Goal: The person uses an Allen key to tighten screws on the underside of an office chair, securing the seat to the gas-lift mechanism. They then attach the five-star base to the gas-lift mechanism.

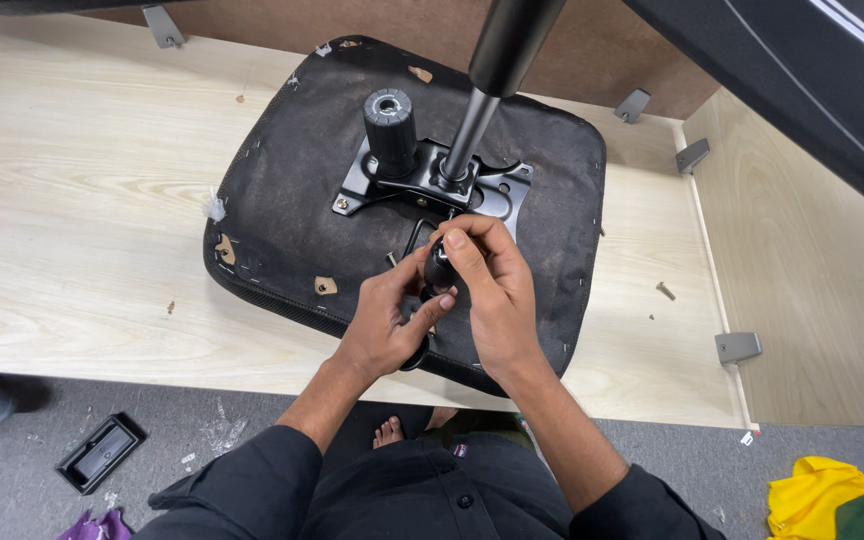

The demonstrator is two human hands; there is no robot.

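Gripping: one small black knob [439, 268], pinched in the fingers of my right hand [487, 290], thumb on top, just in front of the metal plate.

Left hand [387, 320]: fingers curled in against the same knob from below and the left, index finger touching its underside; a dark ring-shaped part [416, 357] shows under this hand, what it is I cannot tell.

Seat cushion [282, 220]: black, fabric-covered, lying underside up on the pale wooden surface [82, 200]; cloth torn in spots.

Black metal plate [497, 190]: fixed at the cushion's centre, carrying a short ribbed black cylinder [389, 125] and a gas-lift column [482, 95] rising toward the camera.

Loose screw [665, 291]: on the wood, right of the cushion, well apart from my hands.

Black plastic piece [100, 453]: on the grey floor, lower left.

Yellow and green cloth [832, 495]: floor, lower right.
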